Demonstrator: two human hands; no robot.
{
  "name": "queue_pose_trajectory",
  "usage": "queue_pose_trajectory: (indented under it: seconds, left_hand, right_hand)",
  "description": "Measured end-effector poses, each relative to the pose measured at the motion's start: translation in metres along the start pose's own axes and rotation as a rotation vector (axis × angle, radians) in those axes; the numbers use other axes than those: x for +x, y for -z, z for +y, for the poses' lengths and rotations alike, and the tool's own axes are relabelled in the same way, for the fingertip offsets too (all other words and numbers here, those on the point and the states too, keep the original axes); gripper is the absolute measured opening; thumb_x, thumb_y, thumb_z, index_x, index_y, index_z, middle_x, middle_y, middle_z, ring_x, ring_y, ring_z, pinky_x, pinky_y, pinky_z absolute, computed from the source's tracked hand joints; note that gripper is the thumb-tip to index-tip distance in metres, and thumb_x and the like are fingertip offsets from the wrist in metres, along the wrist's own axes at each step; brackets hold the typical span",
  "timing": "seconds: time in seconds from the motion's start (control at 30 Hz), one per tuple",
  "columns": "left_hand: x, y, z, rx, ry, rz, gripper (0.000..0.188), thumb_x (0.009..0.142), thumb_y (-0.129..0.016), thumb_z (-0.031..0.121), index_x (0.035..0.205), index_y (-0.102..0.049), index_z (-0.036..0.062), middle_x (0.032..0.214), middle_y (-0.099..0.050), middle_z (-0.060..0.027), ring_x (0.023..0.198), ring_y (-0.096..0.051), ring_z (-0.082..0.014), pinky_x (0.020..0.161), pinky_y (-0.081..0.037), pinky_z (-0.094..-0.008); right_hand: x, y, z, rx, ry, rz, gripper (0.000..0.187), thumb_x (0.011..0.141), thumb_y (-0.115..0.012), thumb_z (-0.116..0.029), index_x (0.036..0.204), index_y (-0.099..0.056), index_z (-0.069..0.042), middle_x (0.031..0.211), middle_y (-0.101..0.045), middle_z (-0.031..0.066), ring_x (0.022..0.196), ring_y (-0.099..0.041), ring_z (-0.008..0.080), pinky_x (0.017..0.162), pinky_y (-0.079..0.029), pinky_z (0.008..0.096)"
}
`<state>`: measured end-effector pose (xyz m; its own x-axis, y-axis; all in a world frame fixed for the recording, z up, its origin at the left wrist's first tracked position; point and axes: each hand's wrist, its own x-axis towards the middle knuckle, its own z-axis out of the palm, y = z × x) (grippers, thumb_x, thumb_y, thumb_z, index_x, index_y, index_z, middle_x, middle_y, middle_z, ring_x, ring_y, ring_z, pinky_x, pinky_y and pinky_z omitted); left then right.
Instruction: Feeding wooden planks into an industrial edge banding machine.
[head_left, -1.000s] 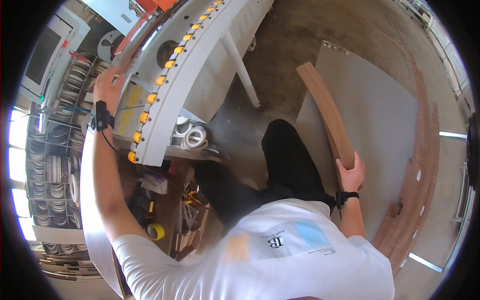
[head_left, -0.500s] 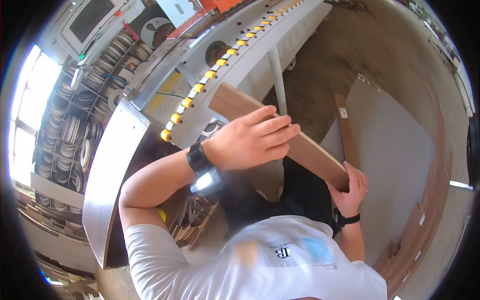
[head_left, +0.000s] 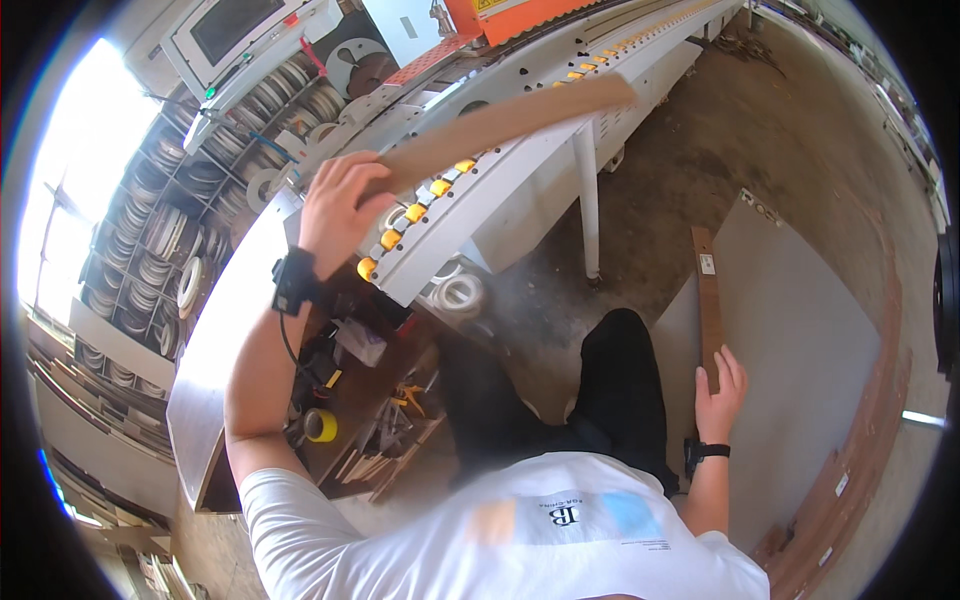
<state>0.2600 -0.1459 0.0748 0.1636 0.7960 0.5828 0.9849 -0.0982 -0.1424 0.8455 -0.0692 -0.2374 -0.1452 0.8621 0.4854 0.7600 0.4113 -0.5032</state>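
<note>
Raised over the machine's edge on the left, my left hand [head_left: 345, 205] has its fingers closed on the near end of a brown wooden strip [head_left: 500, 125]. Slightly blurred, the strip points away to the right across a row of yellow rollers [head_left: 415, 213]. On the right, my right hand [head_left: 720, 400] is open, thumb apart from the fingers. It lies at the near end of a second, narrow brown strip [head_left: 708, 300] with a white label. Whether the fingertips touch that strip I cannot tell. Beneath it is a large grey panel [head_left: 790, 310].
A long grey machine [head_left: 530, 210] runs from centre left to far right, with an orange housing [head_left: 520, 20] behind. Shelves of banding rolls [head_left: 150, 250] stand left. Below the bench corner are yellow tape [head_left: 320, 425] and tools. Brown boards [head_left: 830, 490] lie at right.
The wooden strip has left my lap area and swung up and away over the rollers. My left hand moved up-left with it; my right hand let go and moved down beside the labelled strip.
</note>
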Motion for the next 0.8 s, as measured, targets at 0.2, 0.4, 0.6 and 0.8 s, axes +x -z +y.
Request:
queue_pose_trajectory:
  seconds: [0.2, 0.4, 0.6, 0.8]
  left_hand:
    - [-0.017, -0.016, -0.079, -0.051, 0.366, -0.116, 0.039, 0.102, -0.072, 0.03, 0.132, -0.07, 0.0047, 0.131, -0.07, -0.0146, 0.121, -0.064, -0.0363, 0.102, -0.051, -0.0424]
    - [-0.024, -0.044, -0.148, 0.115, 0.368, -0.184, 0.036, 0.104, -0.068, 0.032, 0.127, -0.077, 0.0065, 0.12, -0.074, -0.0152, 0.119, -0.066, -0.0343, 0.102, -0.052, -0.0417]
    - [0.003, -0.058, -0.154, 0.344, 0.481, -0.307, 0.036, 0.105, -0.06, 0.038, 0.127, -0.078, 0.0161, 0.119, -0.074, -0.0118, 0.119, -0.068, -0.0347, 0.102, -0.054, -0.0452]
    - [0.017, -0.058, -0.161, 0.446, 0.46, -0.39, 0.036, 0.104, -0.061, 0.042, 0.126, -0.078, 0.0196, 0.119, -0.074, -0.01, 0.118, -0.07, -0.0342, 0.1, -0.055, -0.0463]
  right_hand:
    - [-0.051, -0.034, 0.069, -0.101, -0.298, -0.052, 0.064, 0.091, -0.083, -0.028, 0.145, -0.06, -0.003, 0.148, -0.062, 0.019, 0.136, -0.056, 0.0401, 0.116, -0.045, 0.0492]
    - [-0.091, -0.059, 0.118, -0.306, -0.55, -0.203, 0.084, 0.081, -0.089, -0.04, 0.147, -0.055, -0.002, 0.141, -0.062, 0.0232, 0.132, -0.056, 0.0436, 0.113, -0.046, 0.0523]
    - [-0.097, -0.07, 0.122, -0.33, -0.598, -0.187, 0.077, 0.079, -0.089, -0.039, 0.14, -0.059, -0.003, 0.134, -0.064, 0.0224, 0.128, -0.057, 0.044, 0.11, -0.047, 0.0528]
    - [-0.104, -0.082, 0.129, -0.383, -0.613, -0.141, 0.072, 0.082, -0.087, -0.041, 0.139, -0.059, -0.007, 0.134, -0.063, 0.0195, 0.129, -0.057, 0.0439, 0.108, -0.048, 0.0545]
